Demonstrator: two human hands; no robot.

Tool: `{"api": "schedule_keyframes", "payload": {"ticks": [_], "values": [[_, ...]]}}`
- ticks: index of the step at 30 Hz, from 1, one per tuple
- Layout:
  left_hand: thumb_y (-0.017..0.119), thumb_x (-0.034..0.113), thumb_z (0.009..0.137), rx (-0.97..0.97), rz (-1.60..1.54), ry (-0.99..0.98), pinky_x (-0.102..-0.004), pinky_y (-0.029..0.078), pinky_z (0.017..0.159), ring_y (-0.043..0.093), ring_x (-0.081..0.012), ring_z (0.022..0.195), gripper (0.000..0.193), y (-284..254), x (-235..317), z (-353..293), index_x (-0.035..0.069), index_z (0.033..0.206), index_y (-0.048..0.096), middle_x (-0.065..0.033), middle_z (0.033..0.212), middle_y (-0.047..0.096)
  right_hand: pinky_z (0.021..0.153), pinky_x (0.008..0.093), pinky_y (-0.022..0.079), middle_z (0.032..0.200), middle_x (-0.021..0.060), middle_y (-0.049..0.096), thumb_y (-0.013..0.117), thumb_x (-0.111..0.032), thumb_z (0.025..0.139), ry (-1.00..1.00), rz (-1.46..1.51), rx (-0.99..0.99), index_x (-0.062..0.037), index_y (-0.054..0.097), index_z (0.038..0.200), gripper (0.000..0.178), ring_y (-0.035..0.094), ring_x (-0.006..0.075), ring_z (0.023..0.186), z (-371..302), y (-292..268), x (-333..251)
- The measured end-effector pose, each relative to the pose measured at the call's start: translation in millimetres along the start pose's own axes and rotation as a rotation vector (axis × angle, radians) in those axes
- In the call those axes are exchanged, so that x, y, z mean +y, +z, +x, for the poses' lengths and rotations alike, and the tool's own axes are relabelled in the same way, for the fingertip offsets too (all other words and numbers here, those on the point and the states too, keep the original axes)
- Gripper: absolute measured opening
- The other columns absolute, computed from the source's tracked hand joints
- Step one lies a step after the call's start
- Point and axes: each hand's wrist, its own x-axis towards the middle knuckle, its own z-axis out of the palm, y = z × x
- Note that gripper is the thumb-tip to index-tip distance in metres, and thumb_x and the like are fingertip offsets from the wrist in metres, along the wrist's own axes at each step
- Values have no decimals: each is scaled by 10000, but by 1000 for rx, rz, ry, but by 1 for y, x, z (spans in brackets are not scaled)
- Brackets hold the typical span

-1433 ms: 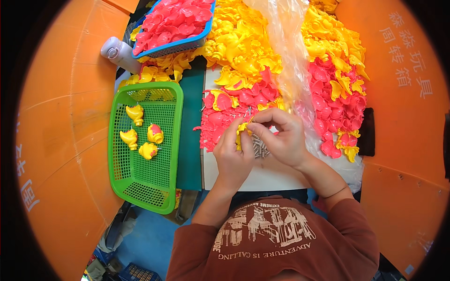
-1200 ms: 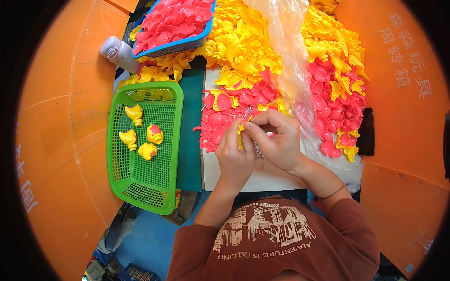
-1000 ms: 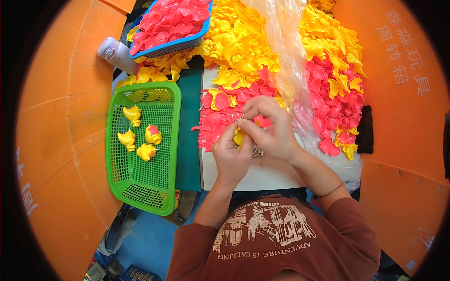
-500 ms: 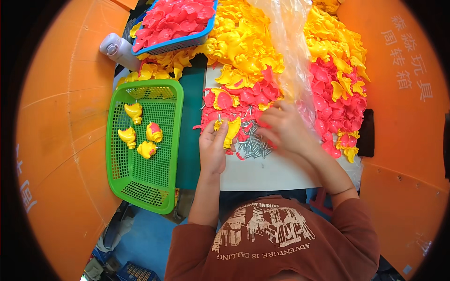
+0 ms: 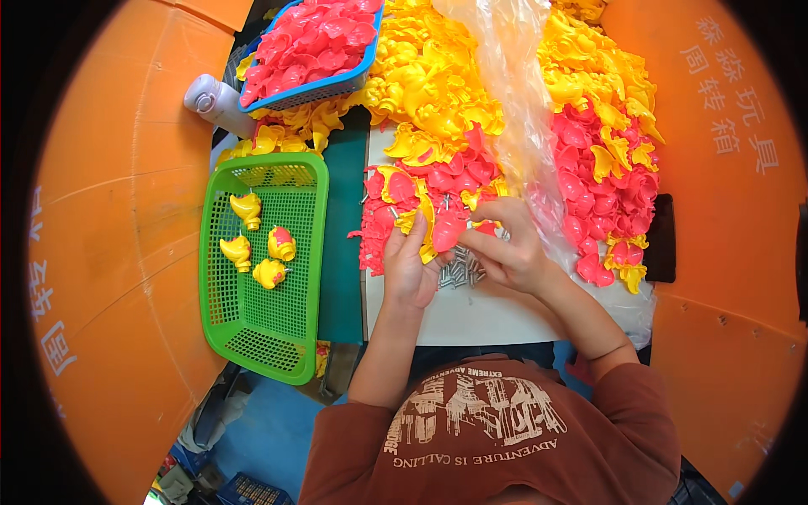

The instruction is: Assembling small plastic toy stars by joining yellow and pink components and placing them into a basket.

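Four assembled toys (image 5: 257,246) are lying in the green basket (image 5: 220,316); left hand (image 5: 411,268) and right hand (image 5: 507,250) are pinching a pink shell (image 5: 447,232), heaps remaining

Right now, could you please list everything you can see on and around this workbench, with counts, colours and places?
Green plastic mesh basket: one, left of the white board.
Assembled yellow-and-pink toy figures: four, inside the basket.
Blue plastic tray: one, top left, filled with pink shells.
Loose yellow plastic shells: too many to count, heaped top centre and right.
Loose pink plastic shells: too many to count, heaped centre and right.
Clear plastic bag: one, draped over the heap.
Small metal screws: a small pile, grey, on the white board between the hands.
White board: one, under the hands.
Grey-white bottle: one, lying top left.
Left hand: holds a pink shell piece.
Right hand: fingertips on the same piece.
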Motion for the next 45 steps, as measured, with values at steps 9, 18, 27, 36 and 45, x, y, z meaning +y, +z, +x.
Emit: {"api": "schedule_keyframes", "payload": {"ticks": [9, 18, 27, 36, 45], "values": [[513, 149, 939, 86, 175, 250, -291, 578, 612, 638, -161, 835, 210, 16, -16, -2, 40, 1110, 456, -93, 1018, 600, 613, 314, 415, 726, 85, 509, 724, -93, 712, 329, 152, -86, -27, 644, 825, 153, 513, 207, 665, -6, 0, -1], [529, 122, 927, 153, 225, 198, -341, 578, 678, 627, -180, 825, 198, 19, -17, -7, 55, 1098, 456, -105, 1032, 588, 628, 208, 408, 764, 44, 575, 645, -30, 821, 995, 809, -25, 28, 634, 832, 60, 534, 89, 698, -7, 0, 1], [554, 109, 915, -28, -72, 39, -279, 516, 696, 595, -159, 917, 234, 19, -7, -12, 100, 1133, 470, -66, 1050, 569, 625, 233, 398, 826, 61, 573, 675, -24, 779, 489, 431, -15, 8, 653, 884, 112, 525, 112, 760, 3, -2, -18], [583, 43, 885, -18, 51, 208, -266, 521, 643, 588, -135, 792, 250, 6, -23, -5, 102, 1108, 486, -40, 969, 568, 624, 213, 421, 947, 72, 592, 688, -39, 768, 639, 341, -44, -7, 582, 1117, 366, 525, 84, 750, 19, -3, -21], [414, 298, 980, 10, -101, 56, -313, 503, 666, 587, -174, 890, 296, 4, -13, -3, 96, 1190, 470, -69, 1032, 582, 636, 221, 481, 888, 57, 621, 626, -9, 818, 842, 477, -276, 34, 602, 1048, 235, 590, 98, 715, 13, -9, -14]]}}
